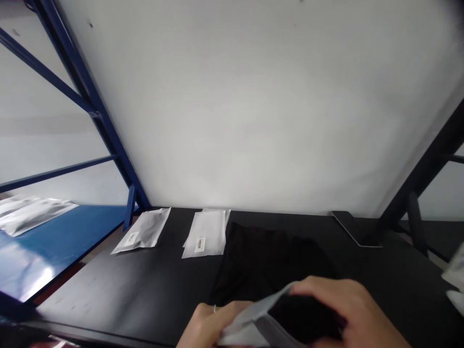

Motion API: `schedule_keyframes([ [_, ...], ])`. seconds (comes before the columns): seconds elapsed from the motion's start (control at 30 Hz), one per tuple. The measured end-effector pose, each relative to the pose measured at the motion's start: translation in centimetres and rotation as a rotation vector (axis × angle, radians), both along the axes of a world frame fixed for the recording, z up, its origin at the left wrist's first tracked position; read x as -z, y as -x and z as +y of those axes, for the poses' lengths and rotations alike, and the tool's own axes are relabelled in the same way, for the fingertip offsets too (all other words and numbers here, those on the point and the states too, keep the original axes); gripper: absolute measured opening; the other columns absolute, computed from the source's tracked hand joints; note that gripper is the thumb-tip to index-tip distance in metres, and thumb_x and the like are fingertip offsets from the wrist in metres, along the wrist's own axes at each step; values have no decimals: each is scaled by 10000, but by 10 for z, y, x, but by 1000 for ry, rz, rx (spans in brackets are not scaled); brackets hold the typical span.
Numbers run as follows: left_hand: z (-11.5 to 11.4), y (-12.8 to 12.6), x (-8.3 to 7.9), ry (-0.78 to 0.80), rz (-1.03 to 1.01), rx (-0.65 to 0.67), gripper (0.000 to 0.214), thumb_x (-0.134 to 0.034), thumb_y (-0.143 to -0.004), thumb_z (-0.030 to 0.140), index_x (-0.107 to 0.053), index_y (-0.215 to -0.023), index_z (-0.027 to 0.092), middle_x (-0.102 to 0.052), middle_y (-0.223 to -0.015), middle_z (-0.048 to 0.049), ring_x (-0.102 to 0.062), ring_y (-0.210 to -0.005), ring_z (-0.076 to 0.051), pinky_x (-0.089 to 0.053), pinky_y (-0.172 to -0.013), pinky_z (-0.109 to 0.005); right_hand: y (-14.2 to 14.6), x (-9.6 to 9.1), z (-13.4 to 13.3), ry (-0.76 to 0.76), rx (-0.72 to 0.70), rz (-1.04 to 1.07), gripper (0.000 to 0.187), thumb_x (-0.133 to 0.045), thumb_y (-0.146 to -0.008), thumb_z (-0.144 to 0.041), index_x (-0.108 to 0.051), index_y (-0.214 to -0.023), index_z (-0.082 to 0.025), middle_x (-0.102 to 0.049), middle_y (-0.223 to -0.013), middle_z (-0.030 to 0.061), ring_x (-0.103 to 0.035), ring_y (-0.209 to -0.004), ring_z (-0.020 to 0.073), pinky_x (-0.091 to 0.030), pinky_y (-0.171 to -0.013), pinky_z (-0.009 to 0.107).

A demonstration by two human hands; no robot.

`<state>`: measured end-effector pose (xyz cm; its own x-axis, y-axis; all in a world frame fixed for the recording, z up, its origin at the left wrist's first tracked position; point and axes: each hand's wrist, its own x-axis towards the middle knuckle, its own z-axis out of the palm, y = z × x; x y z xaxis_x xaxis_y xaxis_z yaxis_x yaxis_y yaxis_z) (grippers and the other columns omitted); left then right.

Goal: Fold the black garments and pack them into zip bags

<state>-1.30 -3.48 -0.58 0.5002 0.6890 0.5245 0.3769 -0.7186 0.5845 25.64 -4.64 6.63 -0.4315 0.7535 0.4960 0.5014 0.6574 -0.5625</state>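
My left hand [212,326], with a ring on one finger, and my right hand [335,299] both grip the open mouth of a grey-white plastic mailer bag [259,316] at the near edge of the view. Dark fabric [304,319] fills the bag's opening. Beyond my hands, a crumpled black garment [268,261] lies on the black table [119,290]. Two white mailer bags with barcode labels [143,232] [205,234] lie flat further left.
A blue shelf [61,237] to the left holds a pile of silver-white bags [32,215]. Blue metal rack posts [90,101] rise at the left, and a dark post [424,169] at the right. A dark flat tablet-like object [357,228] lies at the table's back right, before a white wall [232,106].
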Motion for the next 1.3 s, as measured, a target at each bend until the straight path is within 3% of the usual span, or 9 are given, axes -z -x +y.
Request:
schedule_keyframes([
  [0.13, 7, 18, -15, -25, -36, -251, 421, -622, -1000, 394, -705, -625, 220, -635, -483, 49, -586, -384, -114, -446, -421, -151, -26, 3, 27, 196, 327, 424, 192, -786, -785, -423, -788, -809, -232, -781, -714, 25, -744, -598, 238, -600, -495, 282],
  [0.2, 13, 38, -18, -16, -60, -392, 526, -633, -980, 461, -639, -517, 211, -622, -473, 37, -588, -397, -139, -445, -401, -180, -38, 8, 43, 254, 472, 669, 286, -848, -707, -478, -788, -786, -210, -789, -737, 50, -756, -637, 255, -619, -535, 304],
  [0.3, 27, 75, -20, -133, -71, -684, 474, -697, -913, 520, -705, -557, 207, -644, -493, 29, -572, -387, -156, -459, -402, -215, -44, 16, 57, 353, 533, 826, 377, -917, -610, -501, -793, -802, -201, -799, -785, 64, -769, -711, 264, -635, -609, 323],
  [0.4, 50, 105, -16, -412, -30, -881, 302, -629, -934, 418, -836, -855, 213, -793, -735, -4, -554, -362, -124, -488, -437, -218, -38, 23, 61, 398, 499, 783, 395, -907, -643, -507, -794, -856, -194, -803, -827, 71, -770, -759, 268, -638, -644, 338],
  [0.53, 93, 122, 8, -352, 381, -747, 466, -432, -937, 235, -765, -1262, 218, -800, -1197, -99, -802, -935, -263, -621, -805, -330, -25, 31, 62, 300, 456, 650, 300, -841, -715, -462, -767, -849, -204, -788, -811, 45, -760, -773, 269, -640, -675, 363],
  [0.63, 117, 120, 32, -163, 596, -605, 467, -498, -957, 338, -718, -1339, 187, -766, -1269, -148, -721, -1195, -354, -560, -1020, -500, -19, 40, 66, 216, 421, 559, 248, -783, -756, -454, -739, -827, -221, -771, -784, 31, -754, -773, 272, -642, -690, 373],
  [0.8, 128, 116, 49, -88, 649, -487, 657, -613, -956, 540, -520, -1552, 278, -559, -1550, -166, -549, -1401, -425, -448, -1108, -629, -19, 61, 74, 174, 369, 474, 228, -734, -815, -450, -732, -885, -233, -761, -808, 32, -737, -742, 243, -627, -676, 338],
  [1.07, 136, 127, 36, 15, 565, -243, 402, -490, -1013, 301, -699, -1356, 318, -687, -1429, -71, -606, -1364, -305, -424, -1163, -529, -12, 72, 72, 137, 308, 372, 129, -679, -830, -330, -697, -927, -246, -690, -727, -18, -677, -649, 193, -557, -575, 270],
  [1.3, 119, 110, 29, 105, 239, -349, 319, -573, -906, 339, -792, -1114, 236, -761, -1256, -134, -601, -1322, -392, -353, -1178, -607, -8, 70, 70, 54, 291, 326, 247, -626, -781, -225, -716, -1008, -261, -753, -830, -23, -744, -734, 187, -587, -651, 250],
])
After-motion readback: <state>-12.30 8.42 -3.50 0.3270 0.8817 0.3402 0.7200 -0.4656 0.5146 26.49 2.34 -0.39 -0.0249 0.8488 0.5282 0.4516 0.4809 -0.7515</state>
